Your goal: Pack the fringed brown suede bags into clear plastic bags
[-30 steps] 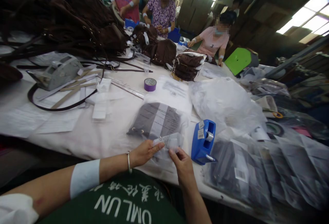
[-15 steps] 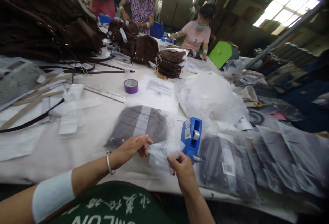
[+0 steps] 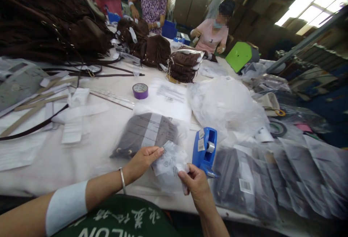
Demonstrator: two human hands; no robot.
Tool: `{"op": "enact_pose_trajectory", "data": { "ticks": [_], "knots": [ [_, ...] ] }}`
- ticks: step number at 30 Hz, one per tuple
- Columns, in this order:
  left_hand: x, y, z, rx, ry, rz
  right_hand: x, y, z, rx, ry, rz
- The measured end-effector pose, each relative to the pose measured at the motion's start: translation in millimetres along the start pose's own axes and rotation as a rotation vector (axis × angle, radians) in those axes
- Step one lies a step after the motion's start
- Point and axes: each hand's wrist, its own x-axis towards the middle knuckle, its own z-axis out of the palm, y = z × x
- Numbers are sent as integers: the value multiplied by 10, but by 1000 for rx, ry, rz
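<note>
Between my two hands is a crinkled clear plastic sheet (image 3: 170,162) printed with small text and a symbol; whether it is the mouth of the larger bag, I cannot tell. My left hand (image 3: 143,162), with a bangle at the wrist, pinches its upper left edge. At its lower right edge, my right hand (image 3: 197,182) grips it between thumb and fingers. Just beyond lies a dark folded item (image 3: 133,131) in a clear plastic bag, with a pale strip across it. A blue tape dispenser (image 3: 199,153) stands close to my right hand.
Bagged dark items (image 3: 231,179) lie in an overlapping row at right. A purple tape roll (image 3: 141,92) and a heap of clear plastic bags (image 3: 228,99) sit farther back. Brown bags (image 3: 54,23) are piled at far left. Several co-workers stand across the table (image 3: 103,128).
My left hand has moved slightly right and taken the plastic's upper edge between thumb and fingers. The plastic is spread flatter, its print turned towards me. The view has shifted a little.
</note>
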Motion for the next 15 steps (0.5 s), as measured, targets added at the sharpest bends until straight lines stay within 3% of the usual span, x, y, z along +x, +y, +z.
{"op": "enact_pose_trajectory", "data": {
  "ticks": [3,7,9,12,15],
  "knots": [
    [34,20,-171,43,127,63,32,-92,-399,80,200,-55],
    [67,-32,-452,104,265,97,282,-284,-1331,82,706,-292],
    [71,-70,-518,119,282,86,556,-359,-1753,-75,848,-340],
    [94,-74,-497,146,260,56,1143,-474,-2075,-259,794,-310],
    [151,-8,-416,174,231,57,1753,-613,-2033,-268,631,-342]
  ]
}}
